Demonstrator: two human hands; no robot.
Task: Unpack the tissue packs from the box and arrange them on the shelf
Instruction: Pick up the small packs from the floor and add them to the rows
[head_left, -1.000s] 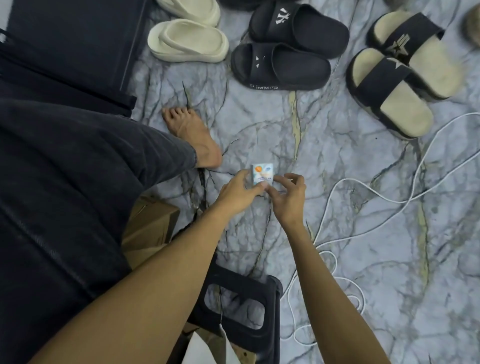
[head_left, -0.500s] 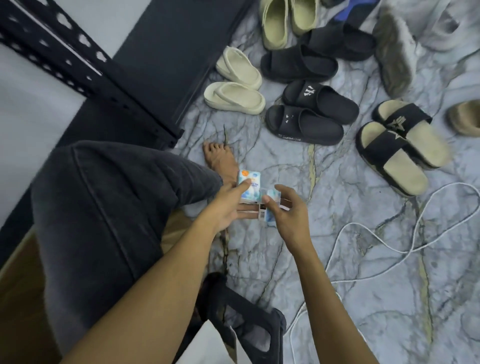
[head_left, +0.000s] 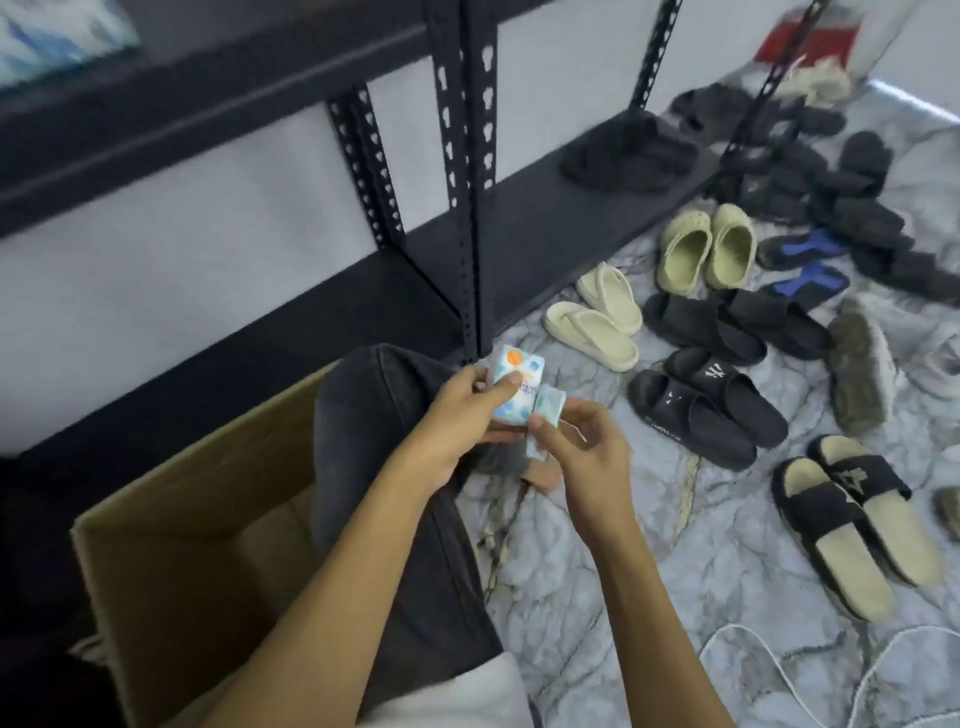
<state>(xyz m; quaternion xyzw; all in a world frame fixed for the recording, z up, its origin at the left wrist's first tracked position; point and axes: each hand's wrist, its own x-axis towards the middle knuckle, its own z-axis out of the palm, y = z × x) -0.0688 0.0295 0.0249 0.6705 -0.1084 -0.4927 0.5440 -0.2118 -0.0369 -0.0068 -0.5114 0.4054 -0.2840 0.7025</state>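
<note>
Left hand (head_left: 451, 415): thumb and fingers curled round a white tissue pack (head_left: 519, 383) with coloured dots, held upright. Right hand (head_left: 587, 451): thumb and forefinger pinch a second, pale green tissue pack (head_left: 546, 413), touching the first on its right. Both packs are over the knee, near the shelf (head_left: 561, 218). Open cardboard box (head_left: 171, 551) at near left. Slippers (head_left: 592, 322) and a white cable (head_left: 769, 670) lie on the marble floor (head_left: 649, 545) to the right.
</note>
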